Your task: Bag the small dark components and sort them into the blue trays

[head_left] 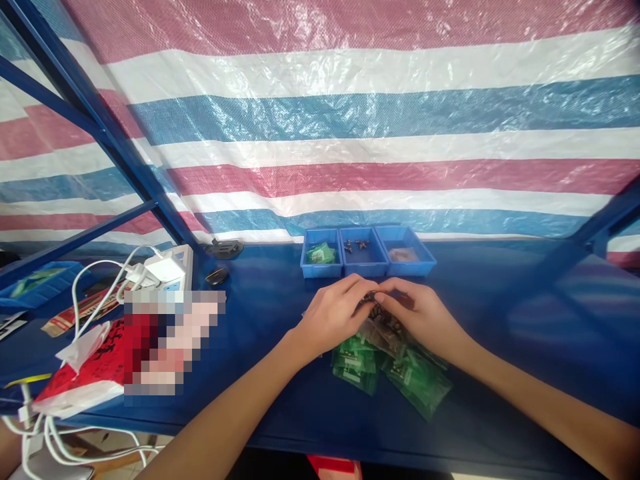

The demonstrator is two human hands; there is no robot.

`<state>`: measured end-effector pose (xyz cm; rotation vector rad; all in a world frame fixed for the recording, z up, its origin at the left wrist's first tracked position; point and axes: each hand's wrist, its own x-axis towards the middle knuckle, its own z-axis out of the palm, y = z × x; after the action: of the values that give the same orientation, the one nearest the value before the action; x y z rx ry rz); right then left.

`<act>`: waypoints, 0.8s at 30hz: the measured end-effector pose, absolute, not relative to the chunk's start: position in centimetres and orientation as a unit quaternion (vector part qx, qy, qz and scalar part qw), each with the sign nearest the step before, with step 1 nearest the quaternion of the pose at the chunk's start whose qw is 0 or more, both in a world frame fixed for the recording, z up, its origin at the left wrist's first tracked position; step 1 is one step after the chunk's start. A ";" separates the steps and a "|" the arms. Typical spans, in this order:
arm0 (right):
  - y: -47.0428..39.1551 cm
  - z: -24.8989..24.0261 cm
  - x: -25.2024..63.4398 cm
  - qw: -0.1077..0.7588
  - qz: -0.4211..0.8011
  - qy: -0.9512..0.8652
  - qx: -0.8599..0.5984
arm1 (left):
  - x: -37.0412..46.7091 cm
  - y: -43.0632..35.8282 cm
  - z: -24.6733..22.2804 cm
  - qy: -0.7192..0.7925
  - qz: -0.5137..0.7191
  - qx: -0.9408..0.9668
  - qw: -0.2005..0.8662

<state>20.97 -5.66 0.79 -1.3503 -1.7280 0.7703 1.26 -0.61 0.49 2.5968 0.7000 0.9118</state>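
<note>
My left hand (337,312) and my right hand (425,319) meet over the middle of the blue table, thumbs and fingers closed at the upper end of a see-through plastic bag (385,333). Small dark metal parts show inside this bag. Exactly what lies between the fingertips is partly hidden. Beneath the hands several green plastic packets (417,380) lie in a loose pile, some with a pale label.
Behind my hands stands a row of blue bins: one with green packets (321,253), one with a few small metal parts (356,245), one with a pale bag (403,255). At left are a power strip (183,263), white cables and a red bag (95,363).
</note>
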 end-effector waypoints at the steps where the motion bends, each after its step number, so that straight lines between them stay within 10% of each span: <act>1: -5.7 0.9 20.9 0.396 0.320 -0.678 -0.530 | 1.3 -0.6 0.4 0.245 0.323 0.901 0.154; 14: -5.7 1.4 20.9 0.426 0.518 -0.574 -0.470 | 1.7 -0.3 0.7 0.289 0.346 0.890 0.067; 24: 2.4 3.4 22.3 0.413 0.102 -0.755 -0.499 | -1.7 -5.8 2.0 0.354 0.330 0.864 0.141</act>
<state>22.30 2.42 3.38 -1.2549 -1.8994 0.2576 -1.73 -5.80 1.97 2.4937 1.0219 0.9517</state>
